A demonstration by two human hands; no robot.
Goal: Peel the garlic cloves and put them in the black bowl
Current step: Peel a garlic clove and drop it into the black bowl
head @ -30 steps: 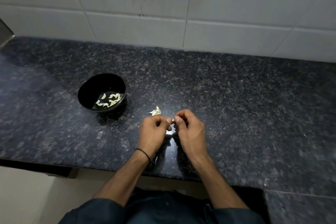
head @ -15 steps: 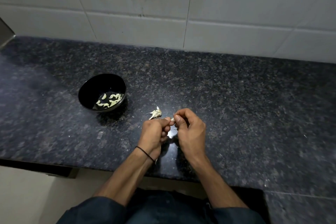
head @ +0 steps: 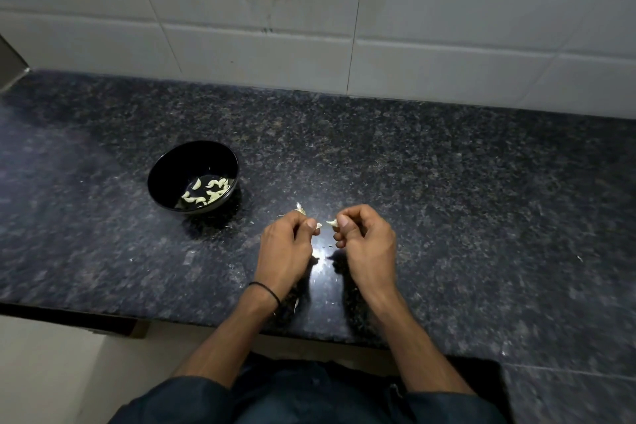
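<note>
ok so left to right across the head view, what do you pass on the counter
black bowl → left hand → garlic skin scrap it pinches → garlic clove → right hand pinching that clove

Black bowl [head: 186, 162] left, garlic scrap [head: 299, 207] nearby; counter [head: 481, 200] open right.

Our left hand [head: 285, 244] and right hand [head: 366, 241] have drawn apart. The garlic clove [head: 331, 223] went with the right, a skin scrap [head: 318, 226] with the left.

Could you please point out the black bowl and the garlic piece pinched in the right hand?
Round glossy black bowl [head: 172, 169]: head view, left inner wall.
Pale garlic piece [head: 331, 223]: head view, its exposed tip.
</note>
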